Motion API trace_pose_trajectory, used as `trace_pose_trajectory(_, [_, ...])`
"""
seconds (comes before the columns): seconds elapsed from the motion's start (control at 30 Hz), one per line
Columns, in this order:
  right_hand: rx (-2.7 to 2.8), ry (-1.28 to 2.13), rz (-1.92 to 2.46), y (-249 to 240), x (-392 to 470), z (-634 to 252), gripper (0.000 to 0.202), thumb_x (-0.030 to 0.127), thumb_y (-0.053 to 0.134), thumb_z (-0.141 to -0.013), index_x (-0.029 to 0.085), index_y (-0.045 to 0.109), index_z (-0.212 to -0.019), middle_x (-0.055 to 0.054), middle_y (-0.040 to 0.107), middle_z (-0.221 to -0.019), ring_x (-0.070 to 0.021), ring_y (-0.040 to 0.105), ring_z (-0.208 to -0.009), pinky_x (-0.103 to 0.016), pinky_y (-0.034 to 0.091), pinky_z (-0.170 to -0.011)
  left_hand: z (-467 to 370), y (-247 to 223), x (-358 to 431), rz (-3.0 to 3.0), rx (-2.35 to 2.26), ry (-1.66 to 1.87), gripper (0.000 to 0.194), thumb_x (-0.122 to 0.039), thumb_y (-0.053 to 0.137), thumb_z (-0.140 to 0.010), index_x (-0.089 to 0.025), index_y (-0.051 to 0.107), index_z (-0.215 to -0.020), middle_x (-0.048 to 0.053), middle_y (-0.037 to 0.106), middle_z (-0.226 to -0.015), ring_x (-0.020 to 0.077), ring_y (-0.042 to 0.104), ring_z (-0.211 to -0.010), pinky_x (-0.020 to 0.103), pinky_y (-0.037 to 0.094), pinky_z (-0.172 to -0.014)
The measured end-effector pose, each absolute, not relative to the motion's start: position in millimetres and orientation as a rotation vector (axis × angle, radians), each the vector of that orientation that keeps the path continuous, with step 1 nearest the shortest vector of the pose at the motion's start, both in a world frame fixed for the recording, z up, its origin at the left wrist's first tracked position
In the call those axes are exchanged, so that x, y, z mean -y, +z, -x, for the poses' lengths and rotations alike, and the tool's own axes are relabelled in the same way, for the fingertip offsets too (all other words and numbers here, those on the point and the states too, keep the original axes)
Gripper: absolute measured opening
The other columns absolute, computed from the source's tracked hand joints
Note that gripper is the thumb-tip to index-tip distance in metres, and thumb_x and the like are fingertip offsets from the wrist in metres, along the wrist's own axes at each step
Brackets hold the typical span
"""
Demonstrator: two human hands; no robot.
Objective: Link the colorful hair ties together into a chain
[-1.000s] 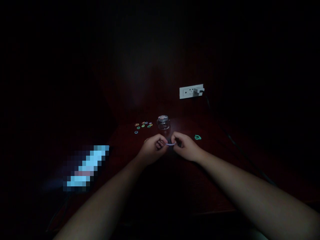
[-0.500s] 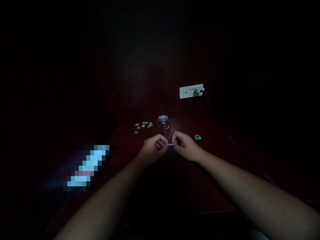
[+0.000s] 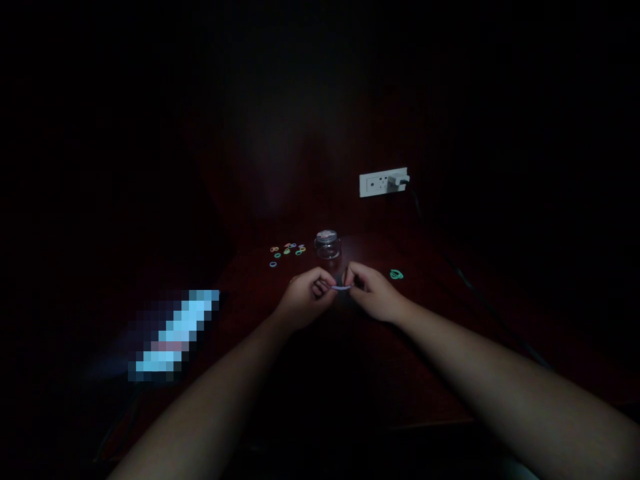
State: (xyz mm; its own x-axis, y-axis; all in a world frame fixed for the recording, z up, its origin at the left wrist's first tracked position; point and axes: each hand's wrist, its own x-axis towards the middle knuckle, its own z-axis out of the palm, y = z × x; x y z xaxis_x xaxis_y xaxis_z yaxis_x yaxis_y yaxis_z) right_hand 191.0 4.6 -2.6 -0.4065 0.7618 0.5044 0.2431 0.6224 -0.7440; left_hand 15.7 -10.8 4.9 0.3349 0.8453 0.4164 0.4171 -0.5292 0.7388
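Between my two hands a small light-purple hair tie (image 3: pixel 341 288) is stretched out in a short, slightly sagging strip. My left hand (image 3: pixel 311 297) pinches its left end between thumb and forefinger, the other fingers curled in. The right end is pinched by my right hand (image 3: pixel 371 291) in the same way. Just beyond them stands a clear lidded jar (image 3: pixel 328 247). Several small coloured hair ties (image 3: pixel 287 252) lie scattered to the jar's left, and a blue one (image 3: pixel 273 265) sits nearer. A little bunch of green hair ties (image 3: pixel 397 274) rests to the right of my right hand.
The dark reddish table (image 3: pixel 425 373) runs back to a wall with a white socket (image 3: pixel 383 183) and a plugged-in charger (image 3: pixel 399 180). Its cable (image 3: pixel 490 310) trails down the right side. On the left glows a blurred-out screen (image 3: pixel 177 337).
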Motion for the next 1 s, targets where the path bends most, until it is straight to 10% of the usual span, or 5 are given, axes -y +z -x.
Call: trace_pose_trajectory(1.0, [2.005, 0.734, 0.851, 1.2, 1.2, -190.7, 0.005, 0.021, 0.052, -0.075, 0.017, 0.050, -0.074, 0.003, 0.047, -0.061, -0.0097, 0.042, -0.058, -0.022, 0.033, -0.055, -15.2, 5.3, 10.0, -2.093, -1.121, 1.164, 0.009, -0.021, 0.057, -0.073, -0.014, 0.057, -0.079, 0.000, 0.055, -0.068, 0.0073, 0.047, -0.058, 0.018, 0.039, -0.053])
